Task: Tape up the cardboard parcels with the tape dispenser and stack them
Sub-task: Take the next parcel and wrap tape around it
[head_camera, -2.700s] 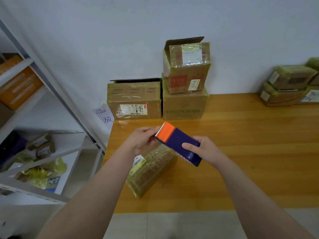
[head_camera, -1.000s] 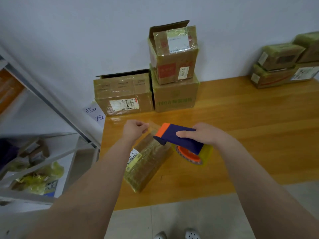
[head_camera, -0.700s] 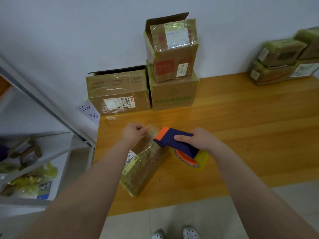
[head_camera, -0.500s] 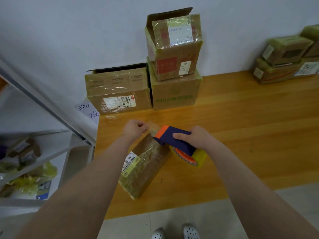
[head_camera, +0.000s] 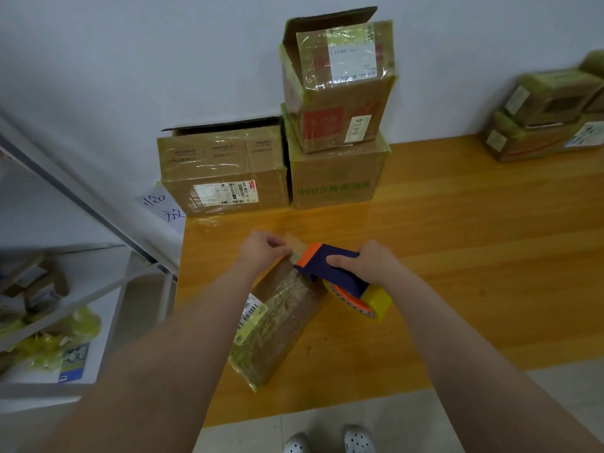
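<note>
Head view: flat taped parcel (head_camera: 281,325) lies slantwise near the table (head_camera: 474,256) front-left edge. Blue-and-orange tape dispenser (head_camera: 333,271) is over the parcel's far end, yellow roll off to the right. Person's right hand (head_camera: 369,264) grips the dispenser body; left hand (head_camera: 261,251) pinches the loose tape end (head_camera: 294,243) beside the orange tip. Cartons (head_camera: 336,125) are stacked at the wall behind, metal shelf (head_camera: 65,289) on the left.

The tape dispenser (head_camera: 333,273) seemingly rests on the parcel (head_camera: 281,325), boxes (head_camera: 340,178) stacked behind.

Wooden table (head_camera: 474,256), flat parcel (head_camera: 277,328), boxes (head_camera: 222,178) against wall
</note>
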